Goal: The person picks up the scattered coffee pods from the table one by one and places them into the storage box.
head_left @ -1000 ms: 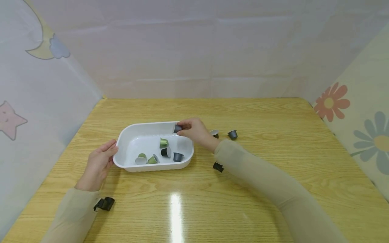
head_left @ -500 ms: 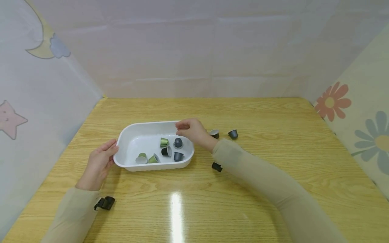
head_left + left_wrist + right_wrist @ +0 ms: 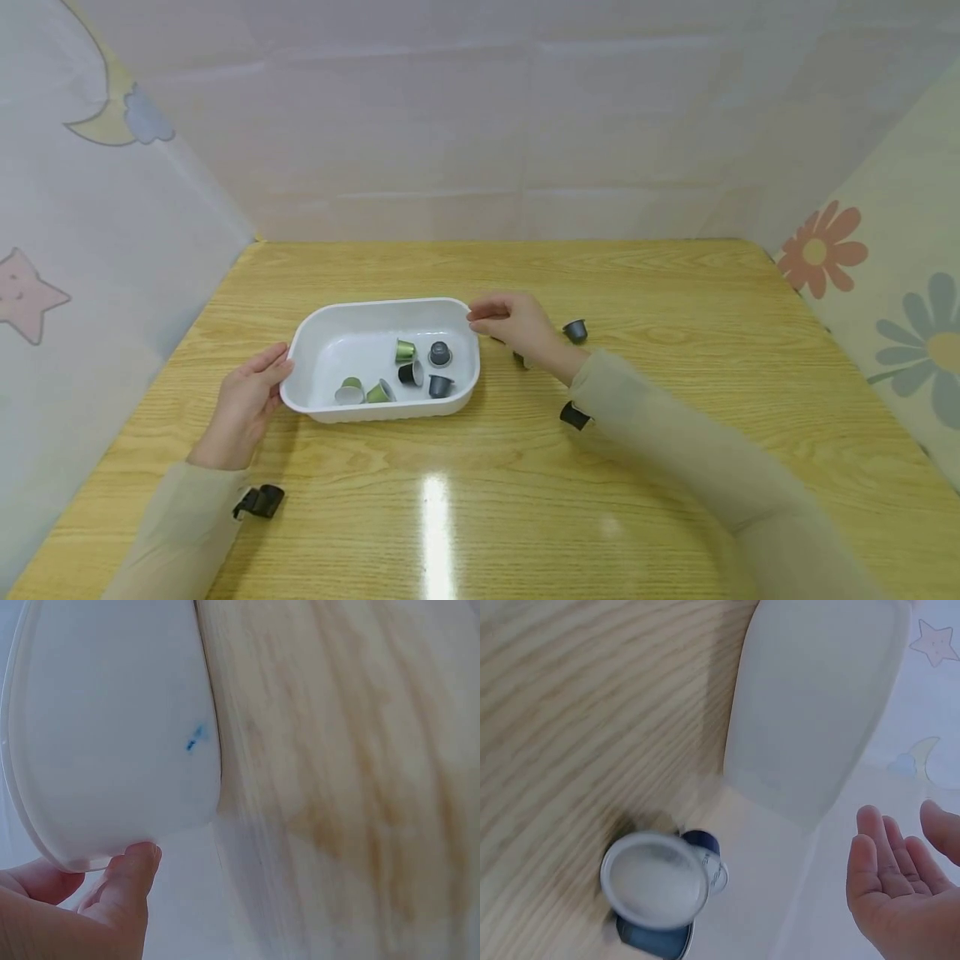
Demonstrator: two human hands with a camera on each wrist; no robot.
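Note:
My left hand (image 3: 240, 400) grips the left end of a white oblong tub (image 3: 378, 412), thumb and fingers on either side of its rim in the left wrist view. Inside the tub lie several coffee capsules: a green capsule (image 3: 405, 351), a black capsule (image 3: 408, 374), a dark grey capsule (image 3: 439, 353) standing lid down, and others. Just beyond the tub's right end hovers my right hand (image 3: 517, 325), holding nothing, its fingers loosely bent in the right wrist view. Below that hand, a capsule with a pale lid (image 3: 654, 880) and a dark blue capsule (image 3: 702, 840) sit on the table.
A dark grey capsule (image 3: 575, 331) lies on the wooden table (image 3: 600, 517) right of my right hand, which partly hides other capsules. Printed cloth walls (image 3: 480, 125) stand at the back and sides. Each wrist bears a black mount (image 3: 258, 502).
The right hand lets go of a dark grey capsule, which now stands in the tub's right part. That hand then moves right, past the rim. My left hand stays put.

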